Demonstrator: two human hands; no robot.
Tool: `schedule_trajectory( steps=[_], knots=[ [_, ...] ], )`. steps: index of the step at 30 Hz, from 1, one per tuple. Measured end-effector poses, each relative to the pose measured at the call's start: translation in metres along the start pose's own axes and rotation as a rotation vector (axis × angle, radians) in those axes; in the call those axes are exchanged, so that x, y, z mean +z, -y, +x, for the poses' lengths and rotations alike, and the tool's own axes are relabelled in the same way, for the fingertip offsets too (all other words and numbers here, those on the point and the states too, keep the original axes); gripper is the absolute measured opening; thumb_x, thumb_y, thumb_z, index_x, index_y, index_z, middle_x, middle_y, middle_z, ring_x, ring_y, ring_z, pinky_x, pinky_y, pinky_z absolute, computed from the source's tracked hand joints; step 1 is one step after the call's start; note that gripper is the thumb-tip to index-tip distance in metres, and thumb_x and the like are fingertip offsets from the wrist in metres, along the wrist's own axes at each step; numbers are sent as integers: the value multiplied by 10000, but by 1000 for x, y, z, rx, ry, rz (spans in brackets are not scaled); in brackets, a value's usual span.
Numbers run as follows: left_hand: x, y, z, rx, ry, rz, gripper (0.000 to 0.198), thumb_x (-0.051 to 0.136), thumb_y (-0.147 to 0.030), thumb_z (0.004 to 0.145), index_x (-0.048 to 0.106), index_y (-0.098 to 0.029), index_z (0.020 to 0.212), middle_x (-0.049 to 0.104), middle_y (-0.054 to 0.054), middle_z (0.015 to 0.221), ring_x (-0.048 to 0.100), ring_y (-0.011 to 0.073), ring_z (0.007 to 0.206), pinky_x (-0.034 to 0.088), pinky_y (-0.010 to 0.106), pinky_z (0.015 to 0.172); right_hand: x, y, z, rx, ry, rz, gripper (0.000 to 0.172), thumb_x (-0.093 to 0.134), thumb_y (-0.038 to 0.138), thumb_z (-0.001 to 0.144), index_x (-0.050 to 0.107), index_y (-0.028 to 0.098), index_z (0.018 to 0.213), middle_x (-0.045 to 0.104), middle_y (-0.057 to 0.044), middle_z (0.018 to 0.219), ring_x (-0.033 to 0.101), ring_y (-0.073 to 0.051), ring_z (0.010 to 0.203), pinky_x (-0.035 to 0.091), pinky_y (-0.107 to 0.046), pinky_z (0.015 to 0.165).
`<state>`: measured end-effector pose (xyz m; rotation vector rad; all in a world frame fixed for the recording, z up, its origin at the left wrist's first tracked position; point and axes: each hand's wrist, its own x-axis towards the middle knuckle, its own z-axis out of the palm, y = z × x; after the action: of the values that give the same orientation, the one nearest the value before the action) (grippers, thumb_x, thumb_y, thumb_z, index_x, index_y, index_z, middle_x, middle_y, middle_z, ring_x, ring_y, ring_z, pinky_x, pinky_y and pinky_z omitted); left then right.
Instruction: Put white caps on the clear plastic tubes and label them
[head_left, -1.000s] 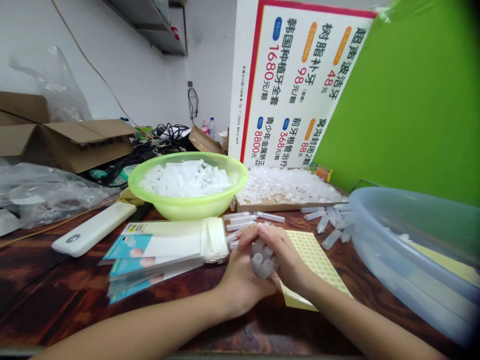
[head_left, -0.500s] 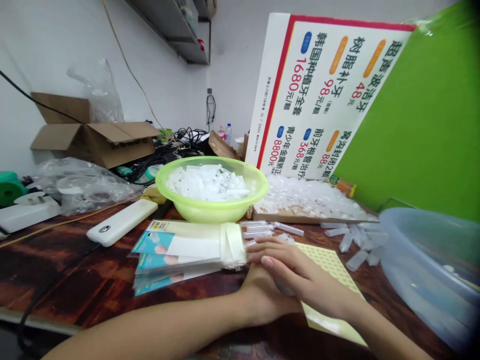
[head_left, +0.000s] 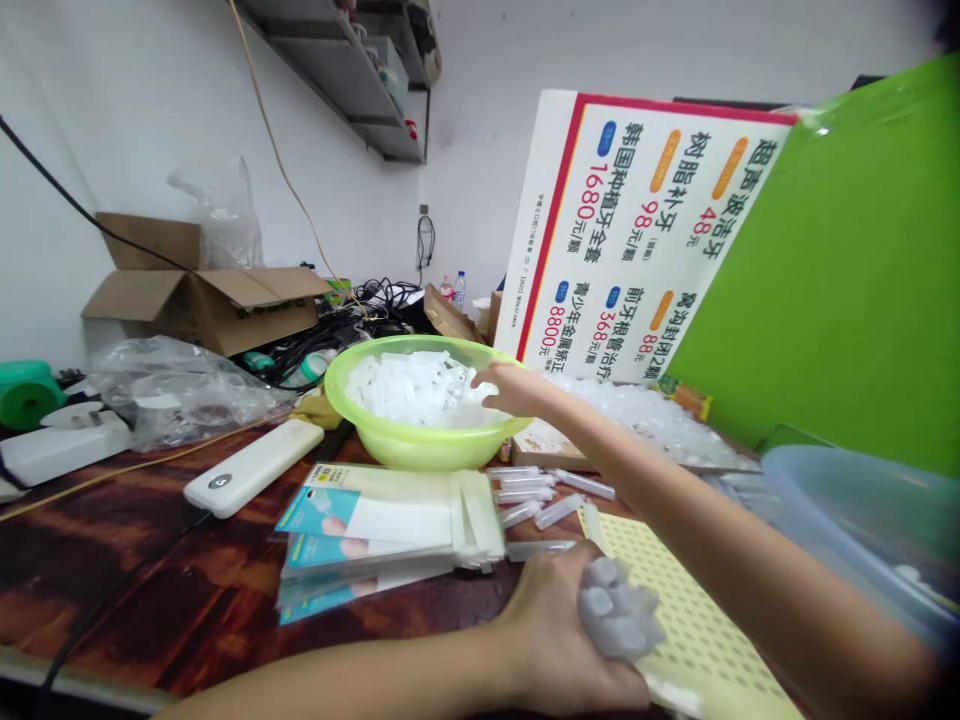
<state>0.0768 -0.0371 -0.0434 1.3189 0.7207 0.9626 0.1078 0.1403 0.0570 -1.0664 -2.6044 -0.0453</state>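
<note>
My left hand (head_left: 551,625) is closed around a bundle of translucent plastic tubes (head_left: 611,605), whose blunt ends face right, over the table's near side. My right hand (head_left: 511,388) reaches over the right rim of a yellow-green bowl (head_left: 427,448), fingers apart and slightly curled. Inside the bowl lies a heap of clear and white plastic tubes (head_left: 412,388). Several loose tubes (head_left: 525,490) rest on the table between the bowl and my left hand. Left of them is a fanned stack of blue-and-white printed packaging bags (head_left: 382,520). Beneath my right forearm lies a yellow dotted sheet (head_left: 675,575).
A cardboard tray (head_left: 551,440) of small clear pieces sits behind, partly covered by my right forearm. At right stands a blue translucent basin (head_left: 832,500). A white power bank (head_left: 255,467), crumpled plastic (head_left: 187,390) and an open carton (head_left: 247,310) occupy the left. A printed board (head_left: 615,230) leans behind.
My right hand has left my left hand and moved up and away to the bowl. The tube bundle in my left hand is now exposed. The camera view has shifted slightly.
</note>
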Motion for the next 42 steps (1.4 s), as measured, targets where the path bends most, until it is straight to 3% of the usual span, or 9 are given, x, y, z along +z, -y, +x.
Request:
schedule_trajectory(
  steps=[5, 9, 13, 15, 19, 22, 28, 37, 42],
  knots=[
    [-2, 4, -1, 50, -4, 107, 269, 704, -137, 494, 542, -213, 695, 581, -31, 675, 548, 183, 662, 419, 260, 583, 17, -8, 25, -24, 23, 17, 169, 738, 44, 571, 667, 170, 658, 583, -60, 787, 534, -220, 832, 416, -306, 689],
    [-7, 15, 5, 59, -37, 86, 432, 752, -101, 446, 573, -188, 829, 619, -30, 749, 576, 177, 708, 452, 250, 633, -5, -2, 1, 61, -130, 66, 80, 637, 204, 771, 603, 164, 832, 491, -23, 739, 477, -164, 710, 368, -286, 618],
    [-8, 22, 11, 93, -91, -19, 497, 731, -88, 522, 557, -187, 978, 633, -1, 835, 597, 183, 766, 473, 266, 685, -34, 6, -74, 203, -287, 289, 117, 500, 304, 881, 478, 194, 849, 386, 39, 640, 385, -115, 580, 315, -248, 533],
    [-7, 23, 11, 100, -100, -49, 486, 720, -71, 532, 545, -186, 970, 628, 1, 833, 589, 176, 754, 468, 263, 678, -36, 11, -126, 223, -204, 479, 195, 552, 346, 855, 449, 205, 769, 390, 45, 625, 374, -107, 562, 296, -240, 508],
    [-5, 19, 8, 119, -85, 14, 362, 714, -87, 566, 506, -173, 849, 574, -20, 749, 504, 126, 651, 410, 231, 601, -13, 16, -216, 371, -87, 653, 245, 532, 425, 880, 474, 200, 800, 439, 23, 692, 399, -114, 602, 332, -242, 529],
    [-4, 16, 6, 122, -17, 48, 334, 690, -104, 612, 469, -170, 854, 530, -31, 734, 454, 106, 633, 373, 216, 573, 10, 17, -249, 430, -78, 743, 260, 515, 440, 892, 470, 201, 799, 478, 7, 730, 460, -134, 667, 379, -248, 585],
    [-4, 21, 7, 102, 40, 31, 402, 673, -78, 601, 424, -183, 899, 508, -35, 784, 460, 105, 678, 378, 210, 596, 23, 28, -258, 377, -44, 725, 218, 415, 371, 949, 463, 207, 812, 542, -3, 714, 515, -149, 669, 400, -264, 631],
    [-2, 14, 4, 56, 100, 278, 345, 711, -95, 537, 478, -168, 782, 529, -36, 687, 414, 102, 581, 323, 216, 512, 33, 36, -282, 396, -38, 639, 104, 405, 295, 944, 436, 220, 880, 594, -36, 823, 544, -176, 757, 418, -283, 685],
    [2, 10, 1, 108, 80, 411, 310, 692, -97, 544, 478, -167, 757, 515, -45, 637, 393, 97, 545, 294, 222, 493, 8, 28, -277, 404, 99, 544, 115, 573, 316, 860, 537, 209, 881, 619, -23, 833, 542, -173, 753, 416, -267, 664]
  ],
)
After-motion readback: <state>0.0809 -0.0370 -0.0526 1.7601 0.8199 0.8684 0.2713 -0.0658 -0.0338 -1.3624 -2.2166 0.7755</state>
